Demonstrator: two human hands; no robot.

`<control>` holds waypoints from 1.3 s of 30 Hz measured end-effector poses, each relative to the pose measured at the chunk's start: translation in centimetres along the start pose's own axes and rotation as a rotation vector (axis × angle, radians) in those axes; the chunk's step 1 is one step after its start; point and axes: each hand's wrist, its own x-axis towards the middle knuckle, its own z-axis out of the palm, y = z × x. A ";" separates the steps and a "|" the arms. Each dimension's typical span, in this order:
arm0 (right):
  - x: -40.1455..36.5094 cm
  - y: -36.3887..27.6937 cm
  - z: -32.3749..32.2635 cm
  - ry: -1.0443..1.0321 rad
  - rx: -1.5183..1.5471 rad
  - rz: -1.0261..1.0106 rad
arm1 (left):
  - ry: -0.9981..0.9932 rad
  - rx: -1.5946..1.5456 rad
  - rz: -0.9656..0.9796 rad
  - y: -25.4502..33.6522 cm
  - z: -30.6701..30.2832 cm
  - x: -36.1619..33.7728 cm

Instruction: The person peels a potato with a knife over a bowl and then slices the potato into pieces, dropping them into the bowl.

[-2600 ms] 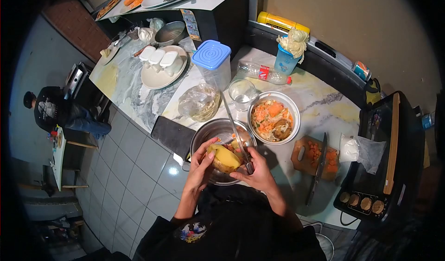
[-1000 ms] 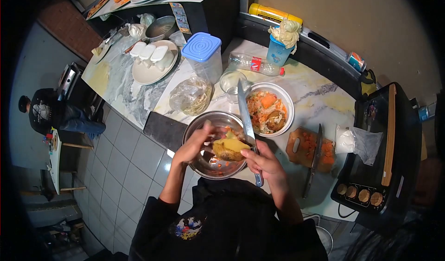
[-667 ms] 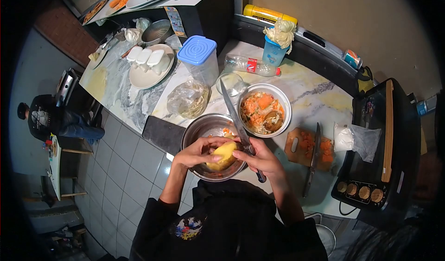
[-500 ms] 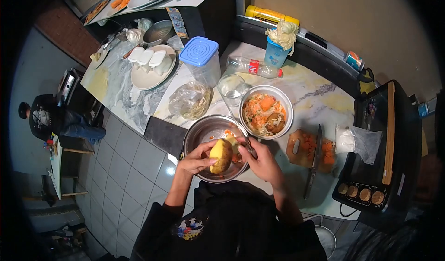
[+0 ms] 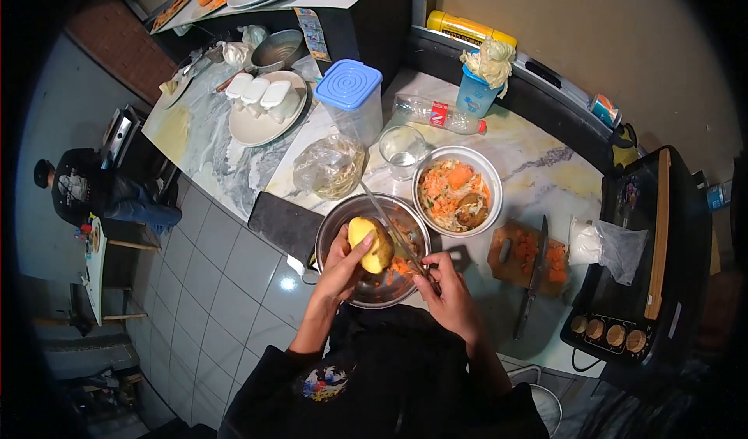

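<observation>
My left hand point(image 5: 339, 269) is closed around a partly peeled potato point(image 5: 369, 244), yellow on the bared side and brown where skin is still on. In my right hand point(image 5: 450, 295) is a knife point(image 5: 387, 222), its long thin blade slanting up and left, just right of the potato. Both are over a steel bowl point(image 5: 326, 225) with orange scraps in its bottom. Just beyond stands a second bowl point(image 5: 499, 197) of shredded vegetables, with an orange chunk and a brown potato point(image 5: 472, 210) on top.
On the right, another knife point(image 5: 533, 279) lies across a cutting board point(image 5: 501, 266) with diced orange pieces, near a black oven point(image 5: 623, 283). Behind the bowls are a glass point(image 5: 403, 152), a plastic bottle point(image 5: 436, 114) and a blue-lidded container point(image 5: 350, 88). A person point(image 5: 86, 186) stands far left.
The knife has come away from the potato, its blade now showing over the bowl. My left hand has turned the potato so more of its yellow side faces up. The view has shifted slightly.
</observation>
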 end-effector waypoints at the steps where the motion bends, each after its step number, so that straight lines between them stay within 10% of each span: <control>1: 0.0 0.0 0.1 -0.007 0.034 -0.026 | 0.000 0.000 0.001 -0.1 0.1 0.1; 24: 0.3 0.8 3.4 0.047 -0.039 -0.289 | 0.193 0.048 0.294 -3.8 0.4 -0.3; 39: 0.7 0.3 2.4 0.056 -0.089 -0.319 | 0.078 -0.263 0.051 -2.3 2.2 -1.8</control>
